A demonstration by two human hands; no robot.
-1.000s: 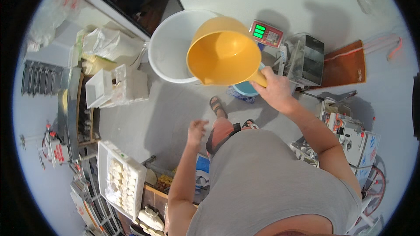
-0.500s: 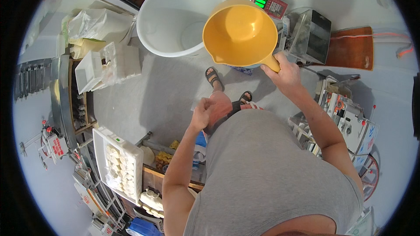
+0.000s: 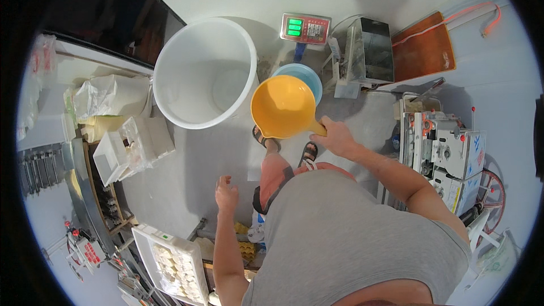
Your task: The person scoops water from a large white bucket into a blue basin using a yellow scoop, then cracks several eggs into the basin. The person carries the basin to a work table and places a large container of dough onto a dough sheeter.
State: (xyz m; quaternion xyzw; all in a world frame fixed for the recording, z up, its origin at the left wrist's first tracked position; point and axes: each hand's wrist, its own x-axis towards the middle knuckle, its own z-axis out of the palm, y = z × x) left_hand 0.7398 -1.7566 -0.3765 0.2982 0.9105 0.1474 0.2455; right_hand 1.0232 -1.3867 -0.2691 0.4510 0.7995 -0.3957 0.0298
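My right hand is wrapped round the short handle of a yellow plastic water dipper. The dipper's bowl faces up, and no contents show in it. It hangs in front of a light-blue basin, partly covering it. To the dipper's left stands a big white plastic tub, with nothing visible inside. My left hand is held away from my body over the grey floor, its fingers loosely bent and nothing in them.
A scale display with green digits stands behind the basin, a metal box to its right. Machines line the right side. White bins stand left; a tray of pale dough pieces is at lower left.
The dipper has moved down and left, away from the scale, and the blue basin now shows behind it. My left hand has moved left, away from my leg. The view has shifted.
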